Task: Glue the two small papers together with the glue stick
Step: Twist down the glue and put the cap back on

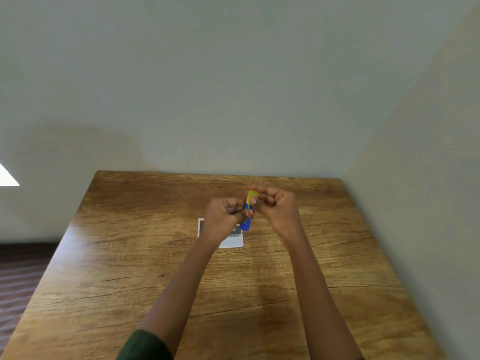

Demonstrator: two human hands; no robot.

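A blue glue stick (246, 222) with a yellow cap is held upright above the table, between both hands. My left hand (225, 216) grips its blue body. My right hand (275, 203) is closed around the yellow cap end. Under my left hand, a small white paper (232, 241) with dark print lies flat on the wooden table (155, 255); my hand and wrist hide most of it. I cannot tell whether a second paper lies with it.
The table stands in a corner, with a pale wall along its far edge and another along its right side. Its left edge drops to a dark striped floor (20, 276). A dark green sleeve (145, 345) covers my left upper forearm.
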